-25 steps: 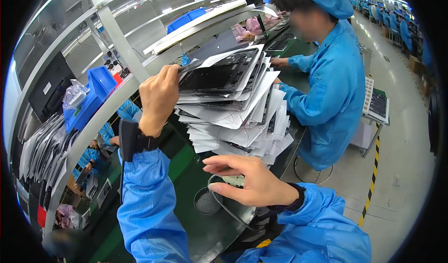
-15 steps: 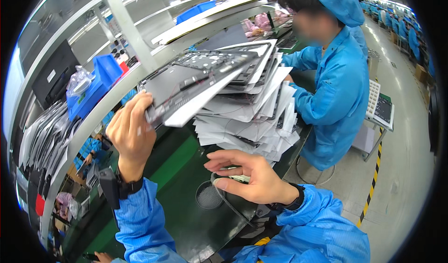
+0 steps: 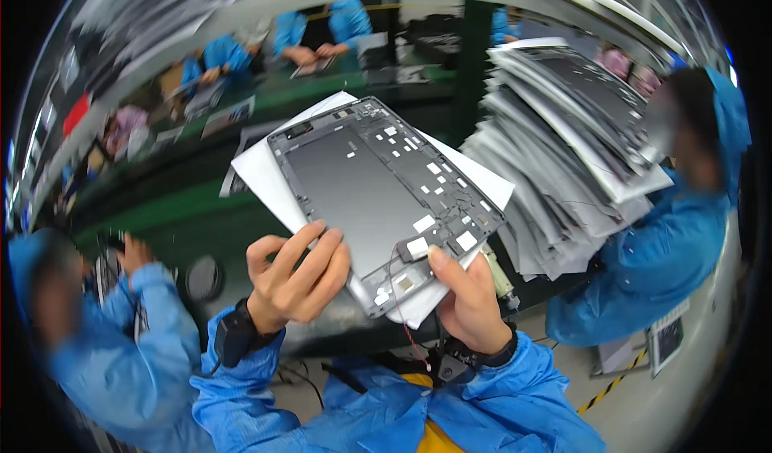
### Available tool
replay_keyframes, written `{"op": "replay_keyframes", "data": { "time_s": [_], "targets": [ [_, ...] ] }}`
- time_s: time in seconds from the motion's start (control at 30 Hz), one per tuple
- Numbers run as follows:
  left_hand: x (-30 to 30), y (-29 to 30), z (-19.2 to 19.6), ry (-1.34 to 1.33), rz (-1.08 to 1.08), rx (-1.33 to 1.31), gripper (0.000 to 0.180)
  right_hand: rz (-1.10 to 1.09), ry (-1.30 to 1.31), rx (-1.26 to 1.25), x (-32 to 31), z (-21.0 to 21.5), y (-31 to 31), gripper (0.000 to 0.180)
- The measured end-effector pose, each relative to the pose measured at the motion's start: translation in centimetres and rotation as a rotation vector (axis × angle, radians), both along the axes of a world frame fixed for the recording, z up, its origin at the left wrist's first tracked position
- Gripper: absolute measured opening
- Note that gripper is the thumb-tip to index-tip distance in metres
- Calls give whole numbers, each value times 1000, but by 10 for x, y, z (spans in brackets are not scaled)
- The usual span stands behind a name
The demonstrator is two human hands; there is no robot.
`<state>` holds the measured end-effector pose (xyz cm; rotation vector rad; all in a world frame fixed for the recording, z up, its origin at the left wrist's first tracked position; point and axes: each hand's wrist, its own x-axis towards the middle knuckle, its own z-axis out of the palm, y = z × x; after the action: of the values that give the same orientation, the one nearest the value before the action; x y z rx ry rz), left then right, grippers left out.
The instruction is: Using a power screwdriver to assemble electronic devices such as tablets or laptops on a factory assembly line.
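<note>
A dark grey tablet housing (image 3: 362,184) with small white patches lies tilted in front of me, with a white sheet (image 3: 269,176) under it. My right hand (image 3: 474,300) grips its near right corner, thumb on top and the other fingers mostly hidden beneath. At the near left edge, the curled fingers of my left hand (image 3: 301,276) close on the housing; that thumb is hidden. A thin red-and-dark wire (image 3: 410,332) dangles from the near edge, ending in a small white plug.
A tall leaning stack of housings and white sheets (image 3: 555,163) stands to the right on the green bench (image 3: 161,216). Co-workers in blue sit at the left (image 3: 121,356) and right (image 3: 667,236). A round dark object (image 3: 204,278) rests on the bench; a shelf crosses above.
The housing and its sheet have come off the stack to in front of me. My right hand, open before, now grips it too. My view has swung left.
</note>
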<state>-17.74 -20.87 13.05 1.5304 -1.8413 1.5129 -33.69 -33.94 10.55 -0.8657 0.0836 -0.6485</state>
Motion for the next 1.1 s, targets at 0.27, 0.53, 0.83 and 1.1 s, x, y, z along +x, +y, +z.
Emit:
{"op": "replay_keyframes", "data": {
  "time_s": [0.27,0.53,0.83,1.1],
  "targets": [
    [-45,-1,-56,274,257,29,20,318,254,67,7,-46,-63,31],
    [-40,32,-74,567,486,232,30,732,318,-85,35,-88,-147,42],
    [-91,17,-129,827,457,516,26,1004,562,-580,100,-97,-180,46],
    [-119,-24,-137,832,449,759,11,871,674,-1084,137,-102,-173,42]
  ]
}}
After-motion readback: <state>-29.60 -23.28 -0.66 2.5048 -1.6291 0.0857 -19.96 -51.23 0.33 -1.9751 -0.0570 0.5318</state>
